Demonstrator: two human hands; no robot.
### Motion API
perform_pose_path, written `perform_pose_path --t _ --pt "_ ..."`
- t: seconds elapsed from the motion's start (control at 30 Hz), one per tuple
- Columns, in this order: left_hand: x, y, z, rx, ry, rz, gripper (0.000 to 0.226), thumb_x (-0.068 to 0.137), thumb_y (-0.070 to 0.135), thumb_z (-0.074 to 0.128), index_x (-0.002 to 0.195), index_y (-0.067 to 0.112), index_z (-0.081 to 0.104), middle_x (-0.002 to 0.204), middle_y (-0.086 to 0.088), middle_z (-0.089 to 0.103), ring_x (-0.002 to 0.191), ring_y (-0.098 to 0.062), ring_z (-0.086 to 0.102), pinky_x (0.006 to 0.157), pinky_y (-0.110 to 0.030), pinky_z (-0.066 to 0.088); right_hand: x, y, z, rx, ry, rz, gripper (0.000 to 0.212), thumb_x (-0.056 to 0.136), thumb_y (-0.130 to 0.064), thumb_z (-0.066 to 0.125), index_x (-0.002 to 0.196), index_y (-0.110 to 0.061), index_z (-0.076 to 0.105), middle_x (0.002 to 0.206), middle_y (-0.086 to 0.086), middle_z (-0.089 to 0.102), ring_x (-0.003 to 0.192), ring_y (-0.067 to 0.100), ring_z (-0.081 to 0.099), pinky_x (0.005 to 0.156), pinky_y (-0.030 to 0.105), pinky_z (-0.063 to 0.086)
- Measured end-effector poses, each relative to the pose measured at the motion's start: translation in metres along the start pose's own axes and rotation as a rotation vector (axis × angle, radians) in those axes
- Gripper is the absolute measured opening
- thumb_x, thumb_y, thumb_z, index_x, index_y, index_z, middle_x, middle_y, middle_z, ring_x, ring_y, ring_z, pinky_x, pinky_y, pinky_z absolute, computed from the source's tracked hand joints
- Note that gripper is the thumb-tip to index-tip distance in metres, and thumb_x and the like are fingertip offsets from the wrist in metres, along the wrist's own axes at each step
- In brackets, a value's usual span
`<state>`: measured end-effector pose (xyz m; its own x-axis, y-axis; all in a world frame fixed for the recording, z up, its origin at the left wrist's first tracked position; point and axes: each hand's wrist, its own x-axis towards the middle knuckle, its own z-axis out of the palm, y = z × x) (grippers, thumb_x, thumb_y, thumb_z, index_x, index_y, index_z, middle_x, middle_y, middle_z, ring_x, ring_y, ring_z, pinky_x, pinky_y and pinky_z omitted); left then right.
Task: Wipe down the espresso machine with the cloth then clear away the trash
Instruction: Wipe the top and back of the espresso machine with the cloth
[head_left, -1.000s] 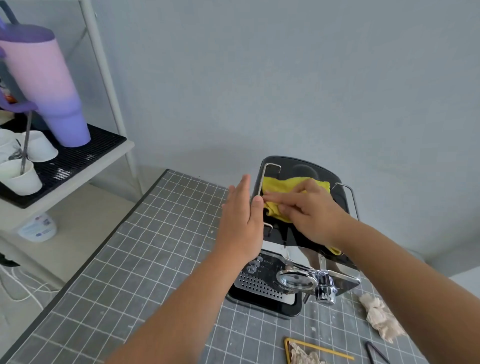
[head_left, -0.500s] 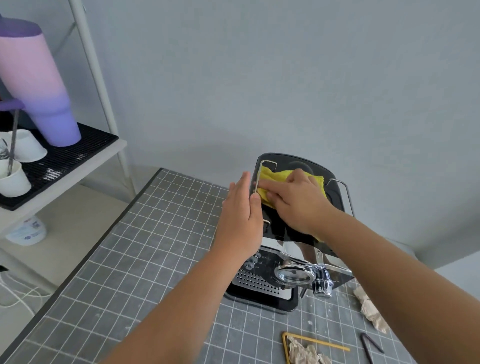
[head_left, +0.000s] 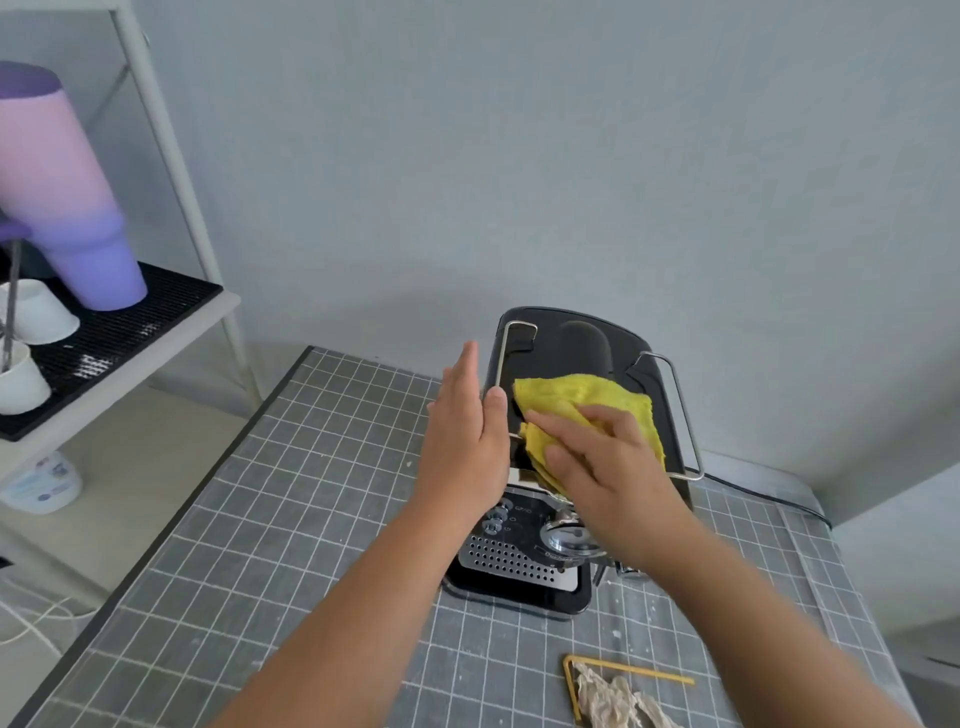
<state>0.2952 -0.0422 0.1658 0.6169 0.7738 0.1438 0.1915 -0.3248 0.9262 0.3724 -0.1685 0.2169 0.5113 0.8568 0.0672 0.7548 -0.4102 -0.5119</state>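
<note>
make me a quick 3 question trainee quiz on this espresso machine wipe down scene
1. True or false: the right hand presses the yellow cloth onto the top of the espresso machine.
2. What does the left hand do? A) lifts the cloth B) rests flat against the machine's left side C) picks up trash
3. Fill in: the crumpled paper trash lies on the grid ____, in front of the machine.

Key
1. True.
2. B, with its fingers straight.
3. Mat.
</note>
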Motion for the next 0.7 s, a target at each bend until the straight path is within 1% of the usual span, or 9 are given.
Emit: perform_pose_path --t 0.07,0.13,0.27,0.33,0.4,0.47,0.53,0.6,0.7 --pt "-0.005 -0.002 -0.002 -0.056 -0.01 -0.007 0.053 0.104 0.033 0.03 0.154 0.03 0.012 0.161 0.013 0.014 0.147 -0.005 0.012 0.12 -0.031 0.015 -0.021 -0.001 0.011 -0.042 0.066 -0.038 0.041 0.101 -0.034 0.039 0.142 -0.036 0.041 0.122 -0.037 0.028 0.138 -0.002 0.012 0.107 0.029 0.027" --pt "-0.018 -0.005 -0.002 -0.147 -0.005 -0.012 0.052 0.103 0.035 0.033 0.153 0.032 0.016 0.159 0.017 0.018 0.145 0.002 0.016 0.119 -0.028 0.017 -0.037 0.003 0.028 -0.156 0.136 -0.094 0.048 0.096 -0.033 0.043 0.144 -0.03 0.038 0.142 -0.028 0.035 0.144 0.007 0.012 0.112 0.037 0.026" --pt "-0.053 -0.012 0.001 -0.235 0.079 0.133 0.05 0.099 0.038 0.036 0.147 0.025 0.035 0.152 0.016 0.035 0.14 0.006 0.027 0.112 -0.015 0.024 -0.056 0.007 0.044 -0.092 0.229 -0.167 0.076 0.077 0.0 0.061 0.142 -0.031 0.035 0.155 -0.015 0.031 0.146 0.023 0.023 0.114 0.046 0.018" --pt "-0.064 -0.015 0.003 -0.229 0.112 0.209 0.042 0.098 0.035 0.037 0.138 0.023 0.047 0.144 0.013 0.045 0.138 -0.005 0.037 0.11 -0.022 0.032 -0.057 0.005 0.041 0.009 0.252 -0.188 0.089 0.071 0.006 0.056 0.142 -0.039 0.028 0.157 -0.017 0.024 0.137 0.028 0.042 0.116 0.047 0.019" --pt "-0.069 -0.013 0.005 -0.164 0.13 0.214 0.039 0.097 0.041 0.035 0.126 0.028 0.058 0.139 0.012 0.046 0.134 -0.009 0.039 0.107 -0.027 0.035 -0.057 0.002 0.034 0.131 0.229 -0.175 0.096 0.073 0.003 0.055 0.142 -0.05 0.016 0.158 -0.02 0.017 0.115 0.032 0.059 0.113 0.056 0.029" --pt "-0.07 -0.01 0.007 -0.021 0.145 0.157 0.045 0.094 0.056 0.03 0.116 0.035 0.063 0.136 0.017 0.04 0.128 -0.006 0.031 0.103 -0.027 0.03 -0.057 0.001 0.024 0.242 0.142 -0.184 0.098 0.077 -0.001 0.059 0.145 -0.049 0.007 0.156 -0.023 0.02 0.113 0.017 0.06 0.103 0.064 0.038" --pt "-0.071 -0.004 0.009 0.1 0.147 0.096 0.052 0.087 0.069 0.029 0.112 0.038 0.063 0.128 0.018 0.036 0.119 -0.007 0.028 0.101 -0.03 0.033 -0.057 0.005 0.011 0.282 0.034 -0.208 0.103 0.079 -0.003 0.061 0.148 -0.043 -0.004 0.156 -0.019 0.022 0.13 0.0 0.045 0.103 0.054 0.042" --pt "-0.07 0.003 0.009 0.228 0.153 0.077 0.062 0.08 0.077 0.032 0.115 0.034 0.061 0.122 0.015 0.037 0.111 -0.008 0.028 0.096 -0.03 0.034 -0.059 0.014 -0.002 0.317 0.001 -0.218 0.105 0.079 -0.004 0.058 0.148 -0.043 -0.01 0.157 -0.008 0.026 0.142 -0.005 0.024 0.106 0.033 0.042" --pt "-0.066 0.009 0.007 0.49 0.195 0.113 0.068 0.077 0.08 0.042 0.116 0.027 0.06 0.116 0.008 0.046 0.102 -0.014 0.036 0.087 -0.029 0.035 -0.061 0.029 -0.016 0.34 0.109 -0.157 0.09 0.085 -0.011 0.054 0.146 -0.048 0.001 0.146 -0.009 0.046 0.141 -0.003 0.028 0.105 0.017 0.032"
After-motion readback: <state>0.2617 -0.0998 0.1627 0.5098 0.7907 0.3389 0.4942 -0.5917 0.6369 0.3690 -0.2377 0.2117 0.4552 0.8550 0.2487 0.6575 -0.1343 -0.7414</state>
